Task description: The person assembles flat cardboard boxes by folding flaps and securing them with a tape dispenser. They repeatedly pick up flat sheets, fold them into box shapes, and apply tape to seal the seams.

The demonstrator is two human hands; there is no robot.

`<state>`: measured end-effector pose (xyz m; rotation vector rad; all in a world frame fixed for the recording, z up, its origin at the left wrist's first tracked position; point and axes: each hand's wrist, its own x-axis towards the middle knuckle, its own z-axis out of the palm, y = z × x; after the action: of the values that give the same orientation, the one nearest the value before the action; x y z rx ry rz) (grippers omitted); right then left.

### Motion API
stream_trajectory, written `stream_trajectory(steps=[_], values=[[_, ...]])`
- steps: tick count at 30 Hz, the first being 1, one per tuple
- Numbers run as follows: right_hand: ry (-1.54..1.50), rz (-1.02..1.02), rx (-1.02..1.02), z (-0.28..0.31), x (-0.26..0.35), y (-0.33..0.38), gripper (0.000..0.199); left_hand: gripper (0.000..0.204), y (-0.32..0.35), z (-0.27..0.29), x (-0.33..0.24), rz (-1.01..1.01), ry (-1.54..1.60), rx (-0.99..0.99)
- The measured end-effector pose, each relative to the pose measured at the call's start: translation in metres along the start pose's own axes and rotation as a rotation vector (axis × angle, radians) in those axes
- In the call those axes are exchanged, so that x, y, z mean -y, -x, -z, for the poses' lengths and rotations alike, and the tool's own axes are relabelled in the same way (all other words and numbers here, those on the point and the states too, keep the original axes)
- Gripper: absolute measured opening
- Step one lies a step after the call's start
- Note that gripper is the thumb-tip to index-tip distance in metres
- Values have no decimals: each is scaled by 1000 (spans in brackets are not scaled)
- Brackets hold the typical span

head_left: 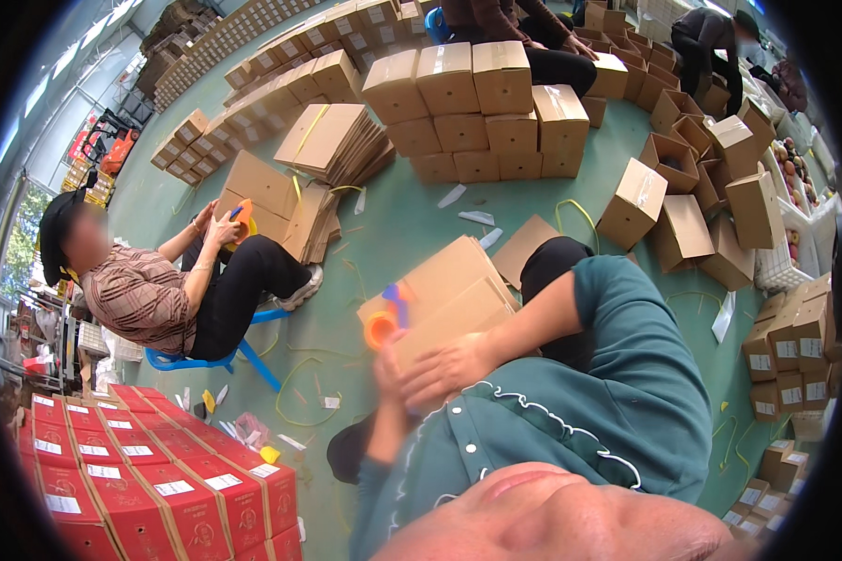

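Tape dispenser (390, 318): orange and blue, at the left edge of the brown carton.
Brown carton (444, 294): before the person.
Left hand (389, 372): blurred, gripping the dispenser.
Right hand (447, 367): fingers extended, at the carton's near edge.
Red boxes (150, 491): lower left.

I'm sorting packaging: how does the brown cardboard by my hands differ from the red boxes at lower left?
Colour: the brown cardboard is tan, while the red boxes are bright red.
Labels: the red boxes carry white labels; none shows on the brown cardboard.
Arrangement: the red boxes stand packed in rows, whereas the brown cardboard lies by the right hand.
Both have flat faces.
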<state>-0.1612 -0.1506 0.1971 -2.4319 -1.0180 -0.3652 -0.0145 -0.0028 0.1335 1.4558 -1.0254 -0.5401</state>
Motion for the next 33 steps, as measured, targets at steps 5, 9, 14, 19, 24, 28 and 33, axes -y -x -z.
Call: stream_trajectory(steps=[5,9,14,19,24,28,33], values=[[133,-608,226,76,50,87,78,49,1,10,-5,111,173,-2],[-23,-942,-26,83,75,122,79,50,-9,16,-27,86,122,12],[-32,-1002,-384,59,66,94,70,36,-49,21,-123,-130,-26,-15],[-50,-1007,-211,50,44,39,67,45,-77,10,-278,-623,-330,578],[229,-957,-45,63,47,21,67,47,-71,-24,-287,-417,578,314],[205,-931,68,63,41,18,62,46,-61,-49,-305,-524,1012,124],[135,-920,-79,68,49,11,55,51,-52,-51,-315,-628,1174,-7]])
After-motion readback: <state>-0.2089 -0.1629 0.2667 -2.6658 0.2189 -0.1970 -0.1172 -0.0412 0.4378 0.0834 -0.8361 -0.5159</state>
